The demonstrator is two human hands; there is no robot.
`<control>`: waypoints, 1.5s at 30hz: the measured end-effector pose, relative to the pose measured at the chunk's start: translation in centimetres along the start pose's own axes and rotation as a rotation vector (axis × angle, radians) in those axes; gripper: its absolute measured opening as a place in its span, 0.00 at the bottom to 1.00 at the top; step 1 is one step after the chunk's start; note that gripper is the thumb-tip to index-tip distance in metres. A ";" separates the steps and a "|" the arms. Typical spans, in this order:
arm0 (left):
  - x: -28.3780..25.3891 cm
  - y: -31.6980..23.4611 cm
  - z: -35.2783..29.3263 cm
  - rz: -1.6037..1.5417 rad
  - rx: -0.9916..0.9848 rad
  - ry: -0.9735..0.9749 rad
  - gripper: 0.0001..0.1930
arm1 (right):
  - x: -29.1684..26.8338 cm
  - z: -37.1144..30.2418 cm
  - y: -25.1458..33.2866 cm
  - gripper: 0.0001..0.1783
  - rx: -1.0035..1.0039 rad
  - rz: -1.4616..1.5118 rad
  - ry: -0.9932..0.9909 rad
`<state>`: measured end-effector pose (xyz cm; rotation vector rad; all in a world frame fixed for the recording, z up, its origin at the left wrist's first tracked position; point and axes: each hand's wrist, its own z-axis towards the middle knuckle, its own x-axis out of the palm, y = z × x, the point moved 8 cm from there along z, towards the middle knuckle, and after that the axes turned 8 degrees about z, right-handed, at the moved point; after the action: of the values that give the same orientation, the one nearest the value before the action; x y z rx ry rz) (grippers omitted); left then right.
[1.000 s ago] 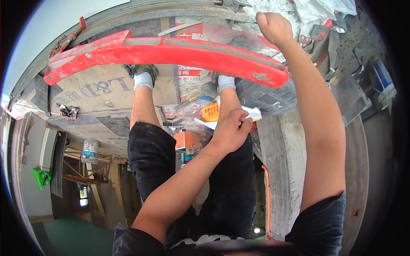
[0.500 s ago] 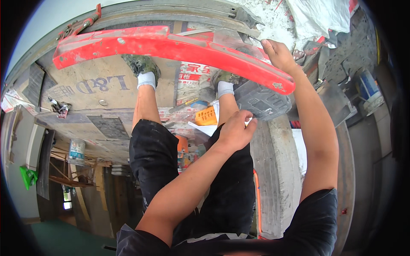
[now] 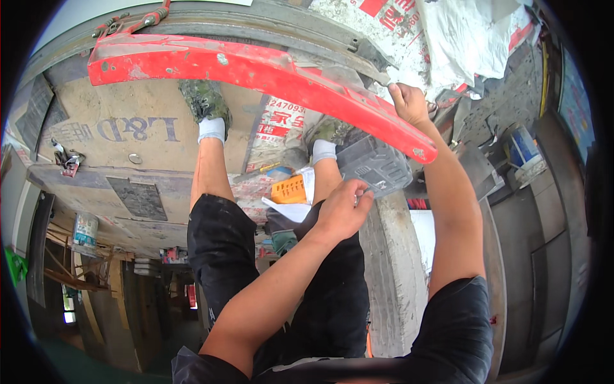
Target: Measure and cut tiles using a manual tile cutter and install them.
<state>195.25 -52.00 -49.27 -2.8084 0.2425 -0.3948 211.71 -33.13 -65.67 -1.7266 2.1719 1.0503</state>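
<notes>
A long, scuffed red metal beam (image 3: 256, 70) stretches across the upper part of the head view, its right end near my right forearm. My right hand (image 3: 410, 102) is closed at the beam's far edge, thumb uppermost. Most of its fingers are hidden. Lower down, my left hand (image 3: 348, 208) is in front of my right thigh, thumb and fingertips pinched together. A small greyish bit shows at those fingertips, too small to name. Just beyond the left hand lies a dark grey moulded plastic case (image 3: 377, 168).
Grey metal rails (image 3: 256, 35) run behind the beam, with a red lever (image 3: 150, 18) at far left. An orange slotted block (image 3: 289, 190) and white paper lie by my right leg. Buckets (image 3: 85, 232) stand at both sides. White sheeting (image 3: 470, 38) covers the far right.
The view has shifted, so most of the surroundings appear farther left. The beam's right end and my right hand sit lower in the picture. My left hand stays pinched beside the case.
</notes>
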 end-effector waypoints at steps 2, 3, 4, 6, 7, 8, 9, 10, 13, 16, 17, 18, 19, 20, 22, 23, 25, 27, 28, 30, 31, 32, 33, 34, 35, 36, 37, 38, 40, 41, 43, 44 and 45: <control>-0.2 0.2 0.1 -0.027 0.007 -0.010 0.18 | 0.4 0.2 0.2 0.33 -0.052 0.005 -0.026; -0.1 0.5 0.1 -0.056 0.001 -0.007 0.18 | 0.0 0.0 0.5 0.33 -0.085 0.010 -0.087; 0.3 0.8 0.1 -0.053 -0.011 0.002 0.18 | 0.1 0.1 0.5 0.33 -0.088 -0.015 -0.092; 1.3 1.4 0.2 -0.037 -0.034 0.030 0.18 | 0.3 -0.2 0.6 0.33 -0.086 -0.027 -0.050; 1.7 1.5 0.3 -0.029 -0.032 0.031 0.18 | 0.1 -0.2 0.9 0.33 -0.101 -0.046 -0.061; 2.3 1.7 0.3 -0.005 -0.038 0.055 0.19 | -0.2 -0.5 1.1 0.34 -0.100 -0.022 -0.052; 2.9 1.7 0.2 0.015 -0.031 0.078 0.19 | -0.3 -0.6 0.9 0.34 -0.044 -0.034 -0.029; 3.2 1.9 0.1 0.025 -0.058 0.097 0.19 | -0.3 -0.7 0.7 0.34 0.015 -0.003 0.021; 3.1 1.4 0.4 0.051 -0.037 0.081 0.19 | -0.8 -0.7 1.0 0.36 0.095 0.034 0.120; 2.7 0.7 0.6 0.001 -0.028 0.057 0.19 | -1.2 -0.5 2.3 0.36 0.025 -0.019 0.170; 2.8 0.6 0.7 -0.013 -0.032 0.070 0.19 | -1.3 -0.5 2.5 0.36 0.031 -0.022 0.184; 3.0 0.5 0.8 -0.032 -0.034 0.083 0.19 | -1.2 -0.4 2.5 0.37 0.039 -0.045 0.207; 3.1 0.4 0.8 -0.026 -0.036 0.079 0.19 | -1.3 -0.4 2.5 0.37 0.047 -0.069 0.208; 3.2 0.3 0.7 -0.004 -0.027 0.076 0.19 | -1.1 -0.4 2.6 0.37 0.042 -0.064 0.233; 3.3 0.3 0.8 0.016 -0.024 0.064 0.19 | -1.4 -0.5 2.6 0.38 0.040 -0.097 0.188; 3.3 0.4 0.7 0.007 -0.028 0.051 0.19 | -1.2 -0.6 2.4 0.38 0.058 -0.099 0.213; 3.3 0.3 0.6 0.002 -0.041 0.041 0.18 | -1.3 -0.5 2.4 0.39 0.079 -0.069 0.206; 3.2 0.1 0.7 0.009 -0.033 0.033 0.19 | -1.1 -0.6 2.4 0.39 0.125 -0.079 0.252; 3.2 -0.1 0.8 0.012 -0.027 0.034 0.19 | -1.4 -0.5 2.9 0.39 0.118 -0.061 0.225; 3.5 -0.2 1.0 0.068 -0.019 0.066 0.19 | -2.2 -0.4 3.9 0.40 0.110 -0.050 0.192; 3.6 -0.3 1.1 0.070 -0.008 0.055 0.19 | -2.3 -0.6 4.2 0.39 0.143 -0.075 0.224; 3.8 -0.4 1.2 0.084 -0.007 0.048 0.19 | -2.4 -0.9 4.2 0.38 0.221 -0.128 0.234; 3.8 -0.6 1.2 0.088 0.020 0.017 0.18 | -2.3 -1.3 5.3 0.38 0.180 -0.090 0.259; 4.2 -0.3 1.4 0.096 -0.013 0.046 0.18 | -2.5 -2.5 5.2 0.36 0.241 -0.177 0.269; 4.2 -0.9 1.4 0.100 0.034 0.016 0.18 | -3.0 -4.1 5.2 0.34 0.263 -0.243 0.261; 4.0 -1.8 0.8 0.078 0.111 -0.032 0.18 | -3.6 -5.2 4.9 0.31 0.292 -0.233 0.245; 4.5 -1.8 0.3 0.103 0.067 0.031 0.18 | -3.6 -7.3 4.3 0.31 0.319 -0.260 0.318; 4.5 -2.2 -0.2 0.113 0.072 0.054 0.18 | -3.6 -8.6 4.2 0.30 0.273 -0.276 0.345; 3.0 -3.9 0.1 0.148 0.181 -0.015 0.18 | -4.4 -11.3 2.1 0.28 0.427 -0.393 0.259; 2.4 -4.4 0.3 0.103 0.185 -0.016 0.17 | -4.1 -11.6 1.5 0.26 0.416 -0.313 0.236; 1.4 -4.2 0.4 -0.064 0.150 -0.016 0.19 | -3.3 -11.2 0.0 0.24 0.424 -0.240 0.211; 1.3 -3.7 0.6 -0.048 0.108 0.006 0.19 | -3.3 -10.7 0.2 0.23 0.334 -0.183 0.126; 1.0 -3.2 0.5 -0.050 0.107 -0.001 0.19 | -3.1 -10.6 0.4 0.21 0.282 -0.106 0.043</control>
<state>196.73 -49.00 -48.49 -2.7136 0.1469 -0.4054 215.35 -37.25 -56.04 -1.7234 2.1066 0.6502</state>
